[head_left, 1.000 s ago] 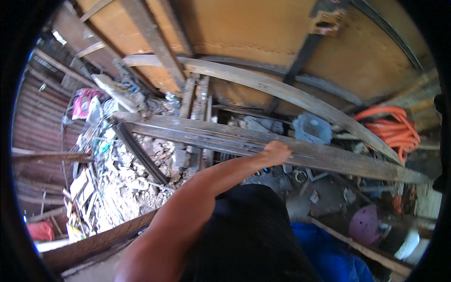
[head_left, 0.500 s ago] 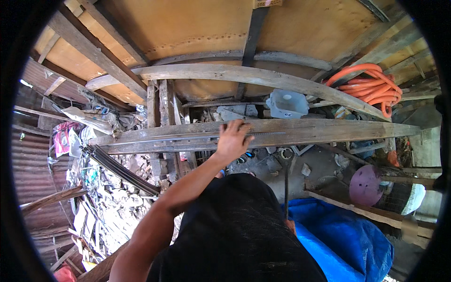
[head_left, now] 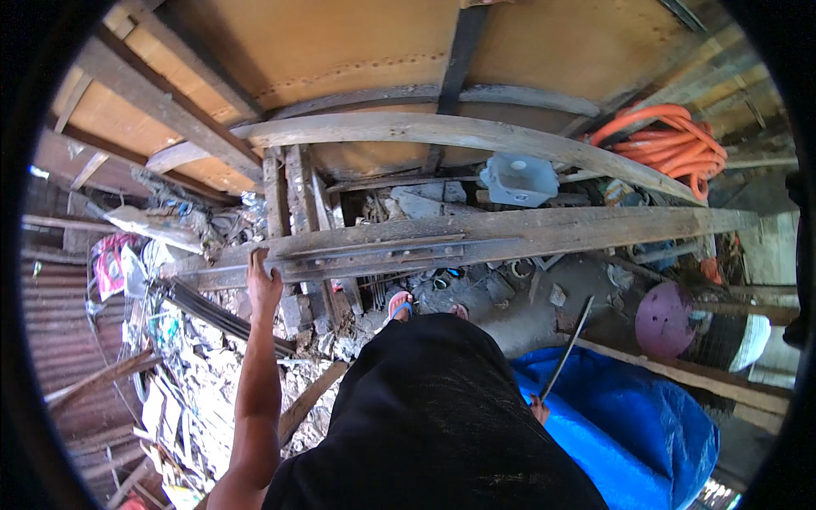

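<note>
Left hand (head_left: 263,278) placed at weathered beam (head_left: 595,231), fingers loosely bent, whether thin rods (head_left: 382,247) are gripped cannot be told, rods laid along beam, slim bar (head_left: 567,351) held in closed right hand (head_left: 540,410), slanted beside blue tarp (head_left: 633,425).

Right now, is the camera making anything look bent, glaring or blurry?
In the head view, the upper beam arches, probably from the wide lens; in that same head view, the rubble at the left glares nearly white, losing detail, while the left hand looks fairly sharp; also in the head view, blackness rounds off the corners.
</note>
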The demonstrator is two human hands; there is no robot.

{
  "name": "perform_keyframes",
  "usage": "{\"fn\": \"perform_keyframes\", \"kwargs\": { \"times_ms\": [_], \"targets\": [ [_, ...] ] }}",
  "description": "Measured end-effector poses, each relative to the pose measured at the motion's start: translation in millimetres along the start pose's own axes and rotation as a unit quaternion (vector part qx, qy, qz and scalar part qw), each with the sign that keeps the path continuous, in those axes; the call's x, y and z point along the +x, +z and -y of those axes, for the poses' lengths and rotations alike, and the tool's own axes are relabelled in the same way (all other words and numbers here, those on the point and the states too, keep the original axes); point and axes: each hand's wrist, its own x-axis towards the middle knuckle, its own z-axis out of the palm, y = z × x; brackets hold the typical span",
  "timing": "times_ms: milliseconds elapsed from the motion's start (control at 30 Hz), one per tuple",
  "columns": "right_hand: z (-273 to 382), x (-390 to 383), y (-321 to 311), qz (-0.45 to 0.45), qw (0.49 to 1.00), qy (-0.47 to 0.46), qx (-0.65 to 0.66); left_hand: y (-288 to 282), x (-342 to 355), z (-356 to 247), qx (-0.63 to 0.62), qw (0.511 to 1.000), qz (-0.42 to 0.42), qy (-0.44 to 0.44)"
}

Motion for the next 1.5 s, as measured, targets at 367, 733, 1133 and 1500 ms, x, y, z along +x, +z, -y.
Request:
{"fn": "perform_keyframes", "kwargs": {
  "times_ms": [367, 733, 1133, 1500],
  "targets": [
    [30.5, 7.3, 16.2, 0.010, 0.984, -0.178, 0.003, -22.9, 11.5, 63.5, 0.114, 0.983, 0.106, 0.098],
    [83.6, 10.5, -9.3, 0.042, 0.880, -0.291, -0.372, -47.8, 22.4, 86.3, 0.071, 0.979, 0.179, 0.073],
    [213.3, 88.2, -31.9, -0.092, 0.713, -0.419, -0.554, -31.0, 29.1, 51.5, 0.055, 0.982, 0.173, 0.060],
    [341.1, 173.6, -11.2, 0.083, 0.652, -0.408, -0.634, -15.3, 27.7, 26.2, 0.159, 0.965, 0.206, -0.044]
  ]
}}
